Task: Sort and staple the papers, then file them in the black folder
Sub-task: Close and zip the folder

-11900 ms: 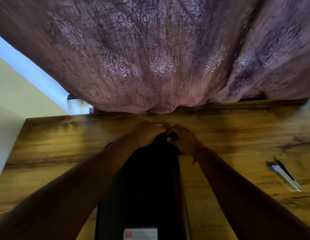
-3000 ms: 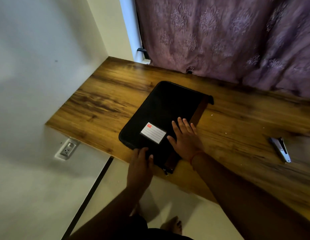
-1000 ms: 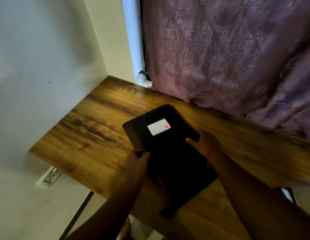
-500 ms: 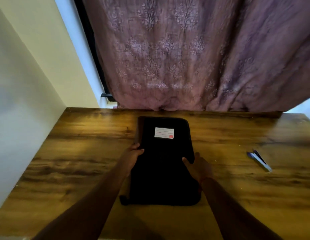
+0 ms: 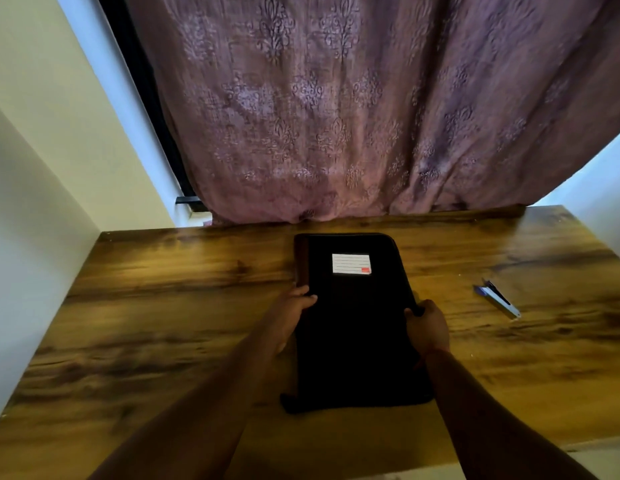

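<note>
Both hands gripping flat rectangular black folder (image 5: 357, 323), left hand (image 5: 290, 317), right hand (image 5: 427, 327), grained wooden desk (image 5: 170, 306)

Black folder (image 5: 357, 327) shut — contents hidden; right fingers (image 5: 410, 311) tucked under its edge.

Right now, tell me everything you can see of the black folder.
The black folder lies flat and closed on the wooden table, long side running away from the person. It looks like soft fabric with rounded corners. A white lined label with a red mark sits near its far end. The left hand grips its left edge, the right hand its right edge.
</note>
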{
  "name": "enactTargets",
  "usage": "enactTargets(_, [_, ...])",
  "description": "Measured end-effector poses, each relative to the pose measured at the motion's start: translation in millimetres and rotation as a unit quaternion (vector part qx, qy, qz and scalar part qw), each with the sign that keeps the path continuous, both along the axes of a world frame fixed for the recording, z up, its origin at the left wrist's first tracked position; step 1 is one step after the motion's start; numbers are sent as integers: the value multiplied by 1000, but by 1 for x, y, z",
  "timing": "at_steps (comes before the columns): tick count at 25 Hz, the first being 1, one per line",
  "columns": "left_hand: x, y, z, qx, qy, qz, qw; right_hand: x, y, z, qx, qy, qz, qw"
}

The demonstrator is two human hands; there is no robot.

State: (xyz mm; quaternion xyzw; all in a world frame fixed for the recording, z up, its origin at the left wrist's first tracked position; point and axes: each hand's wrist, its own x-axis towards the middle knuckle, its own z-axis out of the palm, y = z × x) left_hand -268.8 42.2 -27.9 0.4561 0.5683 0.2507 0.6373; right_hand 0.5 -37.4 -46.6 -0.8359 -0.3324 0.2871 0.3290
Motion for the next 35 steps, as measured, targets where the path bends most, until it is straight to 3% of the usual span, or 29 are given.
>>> enactTargets(4, [33,-5,-6,46,91,-24,994,38,2,-5,-24,-37,75,996])
enactTargets(8, [50,-27,-19,175,356,-114,911,47,2,-13,-51,-150,178,971])
enactTargets(13, [70,-38,-25,191,416,-93,884,62,3,-12,-59,-161,252,952])
enactTargets(16, [72,-44,-34,187,462,-92,862,84,7,-1,-68,-98,332,936])
enactTargets(17, [74,-46,-35,197,478,-87,851,97,6,4,-50,-134,350,926])
enactTargets(18, [79,-50,-36,208,495,-77,840,111,5,7,-21,-227,336,914])
enactTargets(19, [83,-55,-36,219,514,-66,827,127,4,8,1,-330,300,895])
enactTargets(21, [93,-64,-35,219,541,-56,810,159,-4,11,7,-421,211,882])
enactTargets(25, [108,-75,-39,220,548,-61,804,207,-10,-1,-114,-346,199,910])
enactTargets(28, [112,-75,-38,211,546,-56,809,198,-3,-4,-69,-270,230,932])
enactTargets(32, [114,-75,-37,207,551,-63,806,156,11,0,3,-88,242,966])
enactTargets(35, [111,-74,-36,210,550,-72,805,128,15,-5,5,-62,243,968])
